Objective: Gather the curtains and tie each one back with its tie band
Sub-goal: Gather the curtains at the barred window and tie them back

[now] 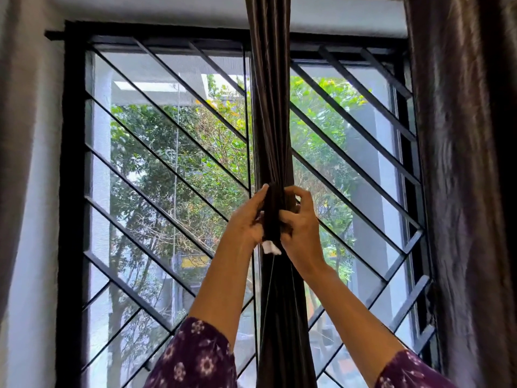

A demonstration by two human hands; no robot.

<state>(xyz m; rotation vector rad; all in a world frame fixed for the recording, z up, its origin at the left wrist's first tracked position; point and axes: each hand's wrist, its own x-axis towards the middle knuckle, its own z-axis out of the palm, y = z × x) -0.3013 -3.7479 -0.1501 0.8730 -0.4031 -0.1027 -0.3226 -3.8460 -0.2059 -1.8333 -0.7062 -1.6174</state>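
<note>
While the big window [167, 152] glows behind, I see the right curtain [470, 163] hanging loose and the middle curtain [272, 107] bunched into one long rope straight ahead. It looks soft, light and a bit slippery, so I would hold it at its squeezed waist. My left hand [247, 219] and right hand [300, 222] both keep a closed grip on the dark tie band [272, 217] there, above a small white tag [270, 247].

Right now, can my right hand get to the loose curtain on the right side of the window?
Probably, once freed: nothing blocks the way to the right curtain, but the right hand grips the tie band on the middle curtain and must let go first.
</note>
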